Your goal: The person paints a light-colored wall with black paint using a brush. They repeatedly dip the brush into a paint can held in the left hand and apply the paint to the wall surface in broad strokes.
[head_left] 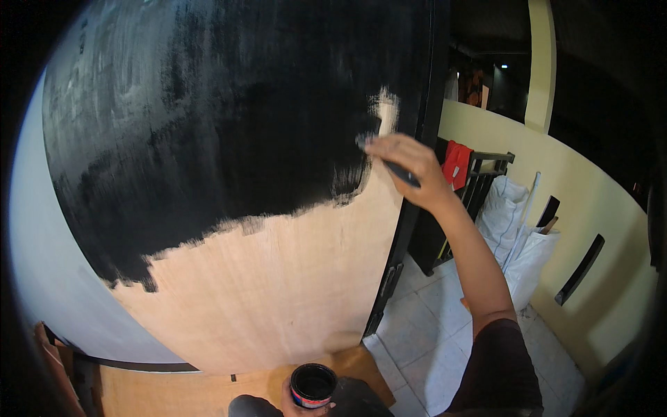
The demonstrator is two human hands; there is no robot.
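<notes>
My right hand (411, 161) grips the dark handle of a paintbrush (401, 173). Its head lies over the black paint near the right side of an upright plywood panel (271, 276); whether the bristles touch is blurred. Black paint (250, 135) covers the panel's upper part, with a ragged lower edge, while pale bare wood shows below. One narrow light strip (386, 112) stands out just above my right hand. Low in the view, my left hand (292, 404) holds a can of black paint (313, 384) upright from below, its top uncovered.
A black frame (388, 281) borders the panel's right edge. Beyond it are a dark metal gate (479, 174) with a red cloth (457, 162), white woven sacks (501, 208) and a yellowish wall (589, 208). Tan board (167, 391) covers floor below the panel; pale tiles (432, 333) lie right.
</notes>
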